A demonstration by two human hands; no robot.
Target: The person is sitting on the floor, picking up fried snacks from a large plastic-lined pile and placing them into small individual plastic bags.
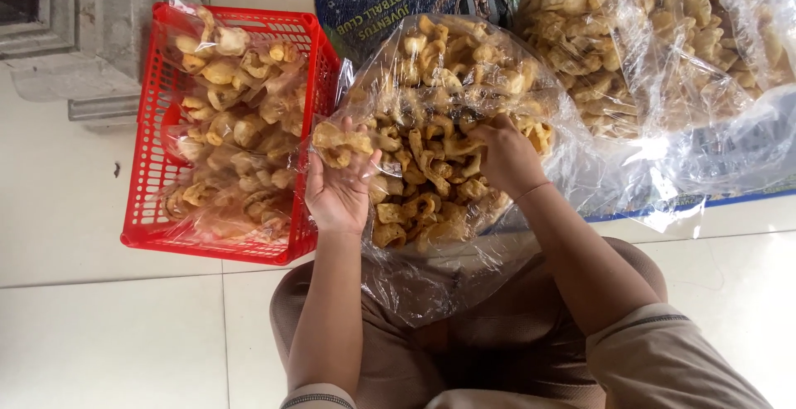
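Head view — your left hand (336,193) cups curled crackers (344,143) above the open bag (431,268); your right hand (506,156) digs in, grip hidden — squeezing could crumble them.

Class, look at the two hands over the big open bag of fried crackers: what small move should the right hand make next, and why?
Probably close the right hand on a few crackers in the big open bag and lift them toward the left hand. It is already buried among the loose crackers, while the left holds a small clear bag with only a few pieces. Filled small bags lie in the red basket alongside.
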